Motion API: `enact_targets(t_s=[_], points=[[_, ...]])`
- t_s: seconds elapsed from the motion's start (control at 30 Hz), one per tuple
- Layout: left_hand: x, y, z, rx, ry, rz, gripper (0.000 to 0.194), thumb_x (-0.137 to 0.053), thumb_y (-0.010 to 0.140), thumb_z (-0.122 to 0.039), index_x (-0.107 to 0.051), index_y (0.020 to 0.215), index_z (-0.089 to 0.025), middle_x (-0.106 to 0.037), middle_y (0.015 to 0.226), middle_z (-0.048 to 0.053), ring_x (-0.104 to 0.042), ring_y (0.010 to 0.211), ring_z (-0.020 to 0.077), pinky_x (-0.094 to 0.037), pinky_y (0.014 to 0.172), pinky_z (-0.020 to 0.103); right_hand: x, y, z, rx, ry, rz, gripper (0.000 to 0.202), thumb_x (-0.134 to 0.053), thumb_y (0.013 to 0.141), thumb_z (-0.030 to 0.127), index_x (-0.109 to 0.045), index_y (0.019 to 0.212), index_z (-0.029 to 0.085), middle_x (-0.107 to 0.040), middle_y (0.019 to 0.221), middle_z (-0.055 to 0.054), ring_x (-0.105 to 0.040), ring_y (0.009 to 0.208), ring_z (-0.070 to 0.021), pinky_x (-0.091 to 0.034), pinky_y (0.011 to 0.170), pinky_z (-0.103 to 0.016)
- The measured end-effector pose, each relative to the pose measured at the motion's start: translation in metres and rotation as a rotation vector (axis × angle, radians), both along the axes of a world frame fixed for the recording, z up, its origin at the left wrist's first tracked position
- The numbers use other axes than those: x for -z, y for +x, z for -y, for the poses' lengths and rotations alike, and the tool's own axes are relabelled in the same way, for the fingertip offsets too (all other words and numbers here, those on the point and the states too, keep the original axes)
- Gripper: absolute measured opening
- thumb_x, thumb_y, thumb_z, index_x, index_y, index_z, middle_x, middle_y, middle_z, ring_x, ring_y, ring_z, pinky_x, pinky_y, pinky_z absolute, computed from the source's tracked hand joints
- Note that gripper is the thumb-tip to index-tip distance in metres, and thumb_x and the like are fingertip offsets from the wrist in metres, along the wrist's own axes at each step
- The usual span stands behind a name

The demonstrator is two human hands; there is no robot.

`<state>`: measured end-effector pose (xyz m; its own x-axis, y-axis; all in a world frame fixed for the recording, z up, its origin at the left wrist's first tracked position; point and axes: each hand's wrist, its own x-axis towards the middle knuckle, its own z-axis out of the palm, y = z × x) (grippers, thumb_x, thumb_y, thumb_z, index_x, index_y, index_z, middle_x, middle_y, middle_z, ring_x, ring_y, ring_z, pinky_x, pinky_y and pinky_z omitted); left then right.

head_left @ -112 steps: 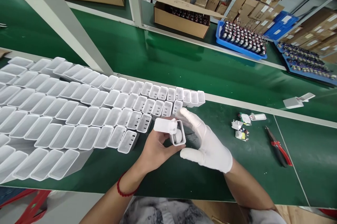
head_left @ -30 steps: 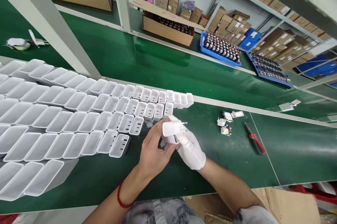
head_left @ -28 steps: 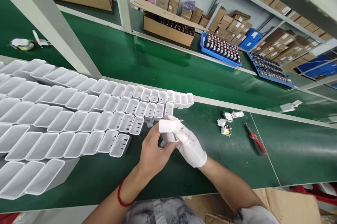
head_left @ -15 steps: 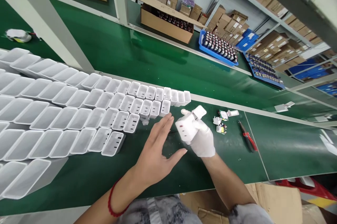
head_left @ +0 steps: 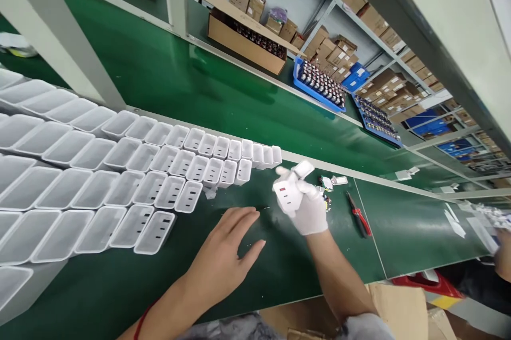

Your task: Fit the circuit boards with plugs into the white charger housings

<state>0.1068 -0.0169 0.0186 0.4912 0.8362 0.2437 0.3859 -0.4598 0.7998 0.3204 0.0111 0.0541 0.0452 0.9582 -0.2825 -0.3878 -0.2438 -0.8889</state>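
Observation:
My right hand (head_left: 312,215), in a white glove, is wrapped round a white plastic charger housing (head_left: 286,199) whose end face has a reddish slot and darker slots. A small white cover piece (head_left: 305,169) stands out at the top of the same hand; whether it is joined to the housing I cannot tell. My left hand (head_left: 221,257) is bare, held over the green bench with the fingers stretched out and the thumb apart, and nothing is in it. Left of my hands stand rows of open white housings (head_left: 154,233), several with slots in their floors.
Red-handled pliers (head_left: 361,221) lie right of my right hand, near small circuit parts (head_left: 326,184). A blue tray (head_left: 319,87) of components and an open carton (head_left: 245,47) stand on the ledge behind. A co-worker's arm (head_left: 503,257) shows at the right edge.
My left hand has moved down and away from the housing in my right hand. The view has shifted right, bringing a co-worker's arm in. My right hand keeps its hold.

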Motion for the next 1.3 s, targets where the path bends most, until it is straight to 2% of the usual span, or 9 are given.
enact_targets(t_s=[0.13,0.2,0.37,0.57,0.7,0.8,1.0,1.13,1.3], points=[[0.001,-0.014,0.005,0.153,-0.067,-0.152,0.037,-0.055,0.092,-0.031,-0.057,0.128,-0.021,-0.066,0.125,0.009,-0.063,0.116,0.0267,-0.059,0.093,0.041,-0.001,0.036,-0.048,0.239,0.234,0.779,0.058,-0.059,0.083,0.042,-0.046,0.136,0.022,-0.064,0.083,-0.002,-0.052,0.051,-0.0122,-0.039,0.041,-0.022],[-0.001,-0.02,0.01,0.196,-0.095,-0.203,0.039,-0.054,0.093,-0.031,-0.056,0.131,-0.021,-0.066,0.128,0.009,-0.063,0.117,0.0274,-0.059,0.094,0.043,0.004,0.06,-0.086,0.297,0.107,1.3,0.061,-0.049,0.087,0.042,-0.04,0.142,0.018,-0.068,0.1,-0.008,-0.062,0.065,-0.017,-0.051,0.055,-0.028],[-0.007,-0.033,0.021,0.24,-0.102,-0.245,0.041,-0.055,0.092,-0.031,-0.055,0.133,-0.023,-0.066,0.129,0.008,-0.063,0.118,0.0286,-0.059,0.093,0.041,0.023,0.093,-0.166,0.284,-0.043,1.528,0.07,-0.055,0.082,0.032,-0.038,0.146,0.01,-0.068,0.115,-0.019,-0.065,0.104,-0.0343,-0.05,0.091,-0.048],[-0.006,-0.049,0.021,0.082,-0.034,-0.238,0.037,-0.056,0.091,-0.028,-0.058,0.128,-0.023,-0.069,0.122,0.008,-0.066,0.112,0.027,-0.06,0.092,0.041,0.045,0.089,-0.19,0.14,-0.098,1.588,0.069,-0.055,0.085,0.034,-0.04,0.145,0.005,-0.063,0.126,-0.022,-0.061,0.116,-0.0314,-0.048,0.096,-0.041],[0.003,-0.05,0.016,0.013,0.049,-0.25,0.034,-0.053,0.093,-0.03,-0.059,0.126,-0.022,-0.069,0.12,0.009,-0.066,0.111,0.0274,-0.06,0.089,0.042,0.031,0.098,-0.176,0.138,-0.123,1.648,0.084,-0.057,0.085,0.044,-0.029,0.149,-0.002,-0.054,0.135,-0.028,-0.06,0.117,-0.0333,-0.049,0.093,-0.041],[0.013,-0.042,0.008,-0.001,0.138,-0.286,0.034,-0.049,0.095,-0.031,-0.06,0.125,-0.02,-0.068,0.121,0.01,-0.063,0.114,0.0294,-0.058,0.091,0.045,0.014,0.1,-0.143,0.122,-0.104,1.706,0.077,-0.05,0.089,0.04,-0.027,0.149,-0.002,-0.056,0.132,-0.027,-0.064,0.108,-0.0313,-0.049,0.093,-0.041],[0.038,-0.022,-0.007,0.037,0.291,-0.502,0.037,-0.046,0.094,-0.025,-0.061,0.127,-0.016,-0.065,0.125,0.014,-0.056,0.118,0.0372,-0.053,0.09,0.053,0.002,0.085,-0.038,-0.307,-0.025,1.691,0.043,-0.062,0.086,0.041,-0.065,0.125,0.024,-0.075,0.091,-0.001,-0.069,0.078,-0.0164,-0.053,0.074,-0.023],[0.04,-0.011,-0.009,0.074,0.301,-0.601,0.037,-0.043,0.092,-0.014,-0.062,0.125,-0.015,-0.068,0.109,0.014,-0.06,0.102,0.0314,-0.052,0.085,0.048,-0.006,0.116,0.013,-0.28,-0.166,1.81,0.037,-0.055,0.09,0.037,-0.068,0.121,0.023,-0.074,0.104,-0.008,-0.07,0.09,-0.0231,-0.052,0.08,-0.031],[0.034,0.008,-0.004,0.176,0.289,-0.669,0.042,-0.041,0.086,-0.001,-0.064,0.12,-0.01,-0.067,0.096,0.013,-0.06,0.091,0.0285,-0.052,0.079,0.043,-0.005,0.166,0.034,-0.241,-0.316,1.931,0.048,-0.059,0.087,0.04,-0.061,0.132,0.022,-0.065,0.127,-0.014,-0.06,0.119,-0.0323,-0.048,0.096,-0.041]])
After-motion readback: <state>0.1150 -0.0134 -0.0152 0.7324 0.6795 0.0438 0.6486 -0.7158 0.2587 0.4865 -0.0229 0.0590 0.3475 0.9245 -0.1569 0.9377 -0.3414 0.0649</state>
